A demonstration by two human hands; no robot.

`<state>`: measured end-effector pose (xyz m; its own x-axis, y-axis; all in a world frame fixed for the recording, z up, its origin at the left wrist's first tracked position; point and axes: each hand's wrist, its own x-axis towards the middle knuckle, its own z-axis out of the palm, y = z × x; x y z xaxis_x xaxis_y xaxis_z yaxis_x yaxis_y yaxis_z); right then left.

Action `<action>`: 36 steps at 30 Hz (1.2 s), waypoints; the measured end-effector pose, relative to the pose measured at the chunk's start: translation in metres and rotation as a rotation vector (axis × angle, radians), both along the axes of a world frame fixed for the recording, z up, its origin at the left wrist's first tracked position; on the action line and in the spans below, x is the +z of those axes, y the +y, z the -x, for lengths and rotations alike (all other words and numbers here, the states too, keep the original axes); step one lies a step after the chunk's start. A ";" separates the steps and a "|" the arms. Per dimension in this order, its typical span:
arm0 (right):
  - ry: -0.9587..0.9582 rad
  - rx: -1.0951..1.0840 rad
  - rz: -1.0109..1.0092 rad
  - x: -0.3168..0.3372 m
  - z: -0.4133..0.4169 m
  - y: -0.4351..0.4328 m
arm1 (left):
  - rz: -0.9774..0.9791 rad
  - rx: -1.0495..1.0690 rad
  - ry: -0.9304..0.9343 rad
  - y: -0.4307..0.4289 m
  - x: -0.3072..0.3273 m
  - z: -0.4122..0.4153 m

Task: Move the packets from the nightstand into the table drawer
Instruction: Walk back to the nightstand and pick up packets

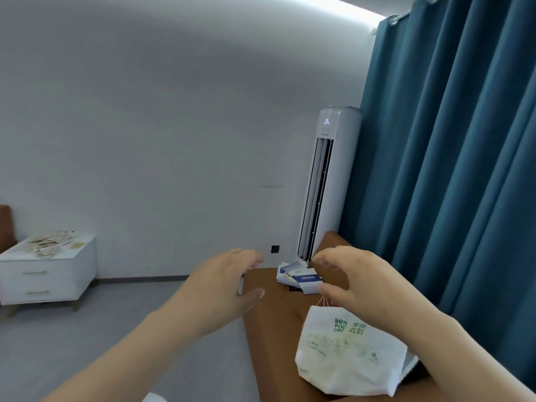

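A teal pleated curtain [449, 169] hangs right of the brown wooden counter [269, 323], and a white tower air conditioner [327, 175] stands behind it. Well left of the counter stands the white two-drawer nightstand [49, 274], with the pale paper packets [50, 242] heaped on top. A white paper bag [348, 352] sits on the counter. The left hand [220, 288] and right hand [351, 282] hover over the counter, fingers loosely apart, holding nothing.

A home bedroom: a white nightstand [48, 274] stands against the wall, well left of a standing air conditioner [324, 184] beside teal curtains [452, 158].
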<state>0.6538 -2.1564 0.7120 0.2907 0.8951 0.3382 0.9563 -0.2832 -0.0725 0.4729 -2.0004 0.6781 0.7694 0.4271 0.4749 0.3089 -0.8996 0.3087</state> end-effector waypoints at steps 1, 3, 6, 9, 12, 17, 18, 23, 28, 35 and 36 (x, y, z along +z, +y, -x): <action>0.004 -0.001 0.006 -0.001 -0.011 0.009 | 0.003 -0.001 -0.003 0.010 0.000 -0.012; 0.007 -0.003 0.007 -0.002 -0.038 0.029 | 0.008 0.000 -0.003 0.031 -0.001 -0.038; -0.010 -0.001 0.009 -0.005 -0.083 0.060 | 0.030 0.017 -0.008 0.059 -0.002 -0.078; -0.015 0.003 0.013 -0.003 -0.127 0.089 | 0.036 0.045 0.003 0.082 -0.002 -0.116; -0.030 0.032 0.024 0.001 -0.165 0.121 | 0.026 0.081 0.000 0.108 0.000 -0.149; 0.028 0.110 0.031 -0.008 -0.211 0.188 | 0.026 0.137 0.034 0.164 -0.004 -0.188; 0.029 0.122 0.033 -0.010 -0.219 0.203 | 0.027 0.148 0.047 0.177 -0.005 -0.194; -0.014 0.192 0.053 -0.017 -0.246 0.292 | 0.022 0.215 0.054 0.254 -0.010 -0.214; -0.003 0.243 0.064 -0.016 -0.258 0.395 | 0.029 0.274 0.044 0.349 -0.009 -0.218; -0.004 0.292 0.070 -0.013 -0.274 0.529 | 0.041 0.328 0.044 0.477 -0.009 -0.232; -0.002 0.305 0.077 -0.015 -0.278 0.548 | 0.050 0.331 0.051 0.492 -0.012 -0.236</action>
<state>0.9314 -1.6086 0.6972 0.0045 0.9639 0.2662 0.9981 0.0121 -0.0604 0.7087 -1.5080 0.6661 0.6076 0.6795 0.4113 0.5980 -0.7321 0.3261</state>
